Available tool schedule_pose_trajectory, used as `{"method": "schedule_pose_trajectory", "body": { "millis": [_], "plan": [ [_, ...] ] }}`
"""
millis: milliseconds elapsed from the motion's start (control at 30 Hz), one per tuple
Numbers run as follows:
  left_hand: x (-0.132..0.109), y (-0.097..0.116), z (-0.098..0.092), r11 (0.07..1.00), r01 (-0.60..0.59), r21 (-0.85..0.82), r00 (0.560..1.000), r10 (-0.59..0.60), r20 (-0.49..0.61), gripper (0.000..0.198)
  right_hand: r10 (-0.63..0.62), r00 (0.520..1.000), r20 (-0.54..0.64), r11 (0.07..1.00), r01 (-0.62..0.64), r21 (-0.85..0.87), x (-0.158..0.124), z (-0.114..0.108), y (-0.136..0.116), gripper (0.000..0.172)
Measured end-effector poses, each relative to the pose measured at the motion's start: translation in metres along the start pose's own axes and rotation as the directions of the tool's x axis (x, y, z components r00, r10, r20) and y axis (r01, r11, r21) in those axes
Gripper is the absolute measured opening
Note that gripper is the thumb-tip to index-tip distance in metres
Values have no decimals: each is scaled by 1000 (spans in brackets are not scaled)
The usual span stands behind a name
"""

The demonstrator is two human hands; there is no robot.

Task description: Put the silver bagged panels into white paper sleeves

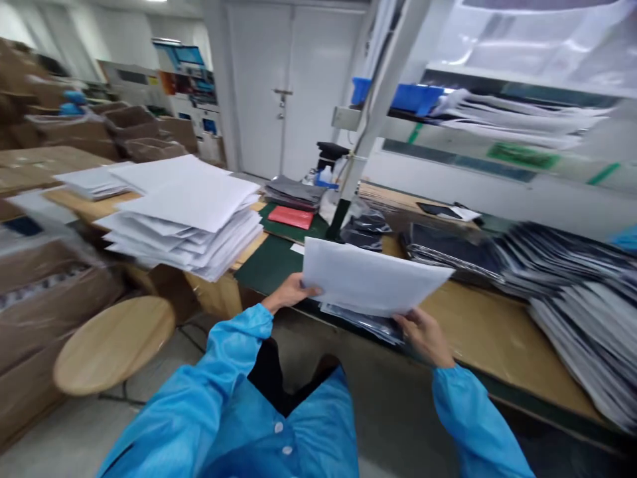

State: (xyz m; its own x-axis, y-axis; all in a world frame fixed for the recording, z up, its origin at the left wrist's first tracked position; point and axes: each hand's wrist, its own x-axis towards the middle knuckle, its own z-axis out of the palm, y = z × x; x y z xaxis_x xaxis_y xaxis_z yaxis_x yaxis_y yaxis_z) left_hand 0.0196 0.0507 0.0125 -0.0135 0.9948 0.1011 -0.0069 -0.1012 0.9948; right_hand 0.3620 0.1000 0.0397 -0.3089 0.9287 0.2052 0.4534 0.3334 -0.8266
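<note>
Both forearms in blue sleeves reach forward and the elbows sit wide, with the left hand [291,293] and right hand [425,336] well apart, each clamped on an opposite edge of a white sheet [373,275]. A dark plastic packet [361,322] shows beneath the sheet, and both are held just over the table's [502,338] near edge. A green mat [266,265] lies ahead of the left hand, beside a tall stack of white sheets [184,222]. Tan tabletop stretches right of the right hand up to stacked dark packets [572,285]. Below the hands, the concrete floor [388,398] opens out, with a round wooden stool [114,345] off to the left.
</note>
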Motion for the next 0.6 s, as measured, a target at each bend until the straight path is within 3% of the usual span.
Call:
{"method": "schedule_pose_trajectory", "body": {
  "millis": [167, 267, 433, 533, 600],
  "plan": [
    [1, 9, 7, 999, -50, -14, 990, 48, -131, 58, -87, 993, -81, 990, 96, 107, 1, -7, -7, 40],
    [2, 4, 8, 999, -35, -14, 989, 32, -143, 57, -92, 990, -111, 985, 106, 133, -1, -8, -4, 34],
    [1, -3, 9, 1000, -16, 13, 990, 18, -142, 52, -56, 996, -72, 994, 62, 90, -5, 0, 5, 39],
    [-1, 8, 14, 1000, -18, -1, 979, 18, -202, 54, -86, 981, -175, 996, 91, 22, -5, 0, -3, 40],
    [-4, 18, 20, 995, -27, -100, 974, 3, -227, 56, -83, 957, -276, 994, 99, 45, -6, 0, -14, 39]
  ]
}}
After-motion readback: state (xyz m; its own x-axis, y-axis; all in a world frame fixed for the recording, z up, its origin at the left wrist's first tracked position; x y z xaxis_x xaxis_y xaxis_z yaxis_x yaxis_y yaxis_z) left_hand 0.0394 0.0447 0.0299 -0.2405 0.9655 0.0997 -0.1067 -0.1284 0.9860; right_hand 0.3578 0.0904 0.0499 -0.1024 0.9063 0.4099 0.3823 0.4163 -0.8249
